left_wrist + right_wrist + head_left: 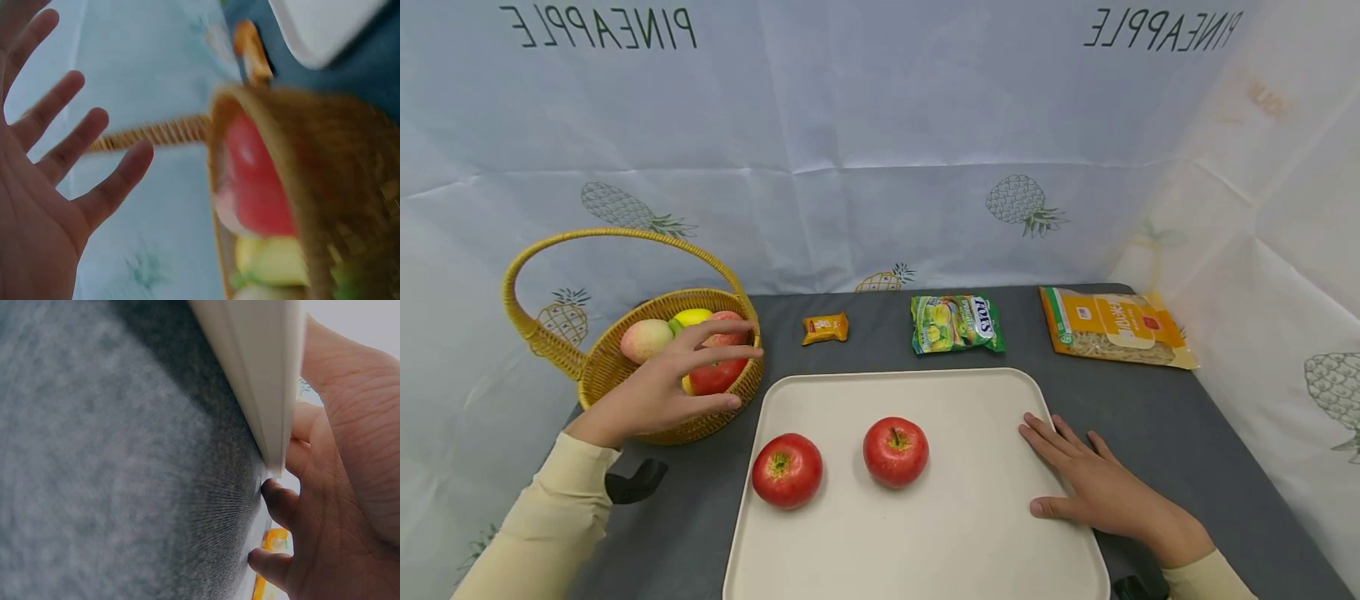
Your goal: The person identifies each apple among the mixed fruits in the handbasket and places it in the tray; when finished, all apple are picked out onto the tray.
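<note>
My left hand (662, 383) hovers with spread fingers over the yellow wicker basket (694, 431). In the left wrist view its palm holds nothing, beside the blurred basket. Inside the basket are a red apple (713, 380), a pale peach (646, 341) and a yellow fruit (692, 317), partly hidden by the hand. Two red apples sit upright on the cream tray (970, 533): one apple (787, 472) near the left rim, another apple (896, 452) nearer the middle. My right hand (1090, 487) rests across the tray's right rim, fingers extended; the right wrist view shows it against the rim.
Behind the tray lie a small orange packet (825, 328), a green candy bag (957, 323) and an orange grain bag (1116, 327). The basket's tall handle (617, 232) arches up at left. A pineapple-print curtain (880, 100) hangs behind the dark table.
</note>
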`<action>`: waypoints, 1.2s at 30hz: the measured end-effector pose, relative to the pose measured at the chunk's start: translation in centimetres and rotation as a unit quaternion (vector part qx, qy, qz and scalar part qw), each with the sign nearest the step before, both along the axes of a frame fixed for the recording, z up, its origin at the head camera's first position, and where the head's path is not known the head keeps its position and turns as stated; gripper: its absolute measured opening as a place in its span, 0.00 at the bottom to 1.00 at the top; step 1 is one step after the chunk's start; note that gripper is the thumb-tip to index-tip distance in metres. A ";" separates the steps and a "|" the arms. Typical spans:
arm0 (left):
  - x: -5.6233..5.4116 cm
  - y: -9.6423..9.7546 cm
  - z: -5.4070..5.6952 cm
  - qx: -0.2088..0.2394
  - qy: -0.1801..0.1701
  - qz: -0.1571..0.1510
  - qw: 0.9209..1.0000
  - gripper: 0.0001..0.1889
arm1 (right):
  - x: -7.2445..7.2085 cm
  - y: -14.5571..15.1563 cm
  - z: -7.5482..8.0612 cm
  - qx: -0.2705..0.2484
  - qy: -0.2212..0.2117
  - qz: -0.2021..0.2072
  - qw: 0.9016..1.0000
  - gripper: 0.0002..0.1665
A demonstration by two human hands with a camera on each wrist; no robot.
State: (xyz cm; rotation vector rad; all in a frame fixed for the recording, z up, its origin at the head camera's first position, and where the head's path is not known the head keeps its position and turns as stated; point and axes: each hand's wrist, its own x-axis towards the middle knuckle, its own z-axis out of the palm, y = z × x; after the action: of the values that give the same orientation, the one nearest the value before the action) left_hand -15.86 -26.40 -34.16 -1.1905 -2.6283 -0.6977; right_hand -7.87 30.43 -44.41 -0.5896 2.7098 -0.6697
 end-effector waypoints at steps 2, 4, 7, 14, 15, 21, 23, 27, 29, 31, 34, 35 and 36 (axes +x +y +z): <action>-0.2 -1.3 -0.6 0.002 0.004 0.014 1.000 0.38 | 0.0 0.0 0.0 0.001 0.001 0.000 1.000 0.61; -0.4 -2.3 -1.1 0.002 0.003 0.026 1.000 0.37 | 0.0 0.0 0.0 0.000 0.003 0.001 1.000 0.61; -0.6 -3.4 -1.8 0.001 -0.015 0.042 0.999 0.34 | 0.0 0.1 0.0 -0.001 0.002 0.001 1.000 0.61; -1.1 -4.8 -3.2 -0.001 -0.042 0.056 0.998 0.31 | 0.0 0.2 -0.2 0.007 0.002 -0.001 1.000 0.61; -1.3 -5.0 -3.4 -0.001 -0.039 0.053 0.998 0.31 | 0.0 0.2 -0.2 0.007 0.002 -0.002 1.000 0.61; -1.7 -5.7 -4.7 -0.003 -0.031 0.048 0.998 0.31 | 0.0 0.1 -0.1 0.004 0.000 -0.001 1.000 0.61; -1.7 -5.9 -4.9 -0.004 -0.035 0.052 0.998 0.31 | 0.0 0.1 -0.1 0.003 0.000 -0.001 1.000 0.61; -1.8 -6.2 -5.3 -0.005 -0.040 0.062 0.997 0.32 | 0.0 0.0 -0.1 0.003 -0.001 -0.002 1.000 0.62; -1.9 -6.4 -5.5 -0.007 -0.036 0.063 0.997 0.32 | 0.0 0.0 0.0 0.003 0.000 -0.002 1.000 0.62; -1.9 -6.5 -5.7 -0.010 -0.029 0.062 0.998 0.33 | 0.0 0.0 0.0 0.004 0.000 -0.002 1.000 0.62; -2.0 -6.7 -6.0 -0.016 -0.018 0.058 0.998 0.34 | 0.0 0.0 0.0 0.007 0.000 -0.002 1.000 0.62; -2.0 -6.7 -6.1 -0.018 -0.016 0.057 0.998 0.35 | 0.0 0.0 0.0 0.009 0.000 -0.002 1.000 0.62; -2.0 -6.7 -6.1 -0.019 -0.014 0.057 0.998 0.35 | 0.0 0.0 0.0 0.009 0.000 -0.002 1.000 0.63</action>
State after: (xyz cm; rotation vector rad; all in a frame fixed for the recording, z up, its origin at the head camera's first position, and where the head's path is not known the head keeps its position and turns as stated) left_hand -17.85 -33.12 -40.27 -1.0367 -2.7193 -0.6502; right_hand -7.90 30.41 -44.42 -0.5790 2.7155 -0.6450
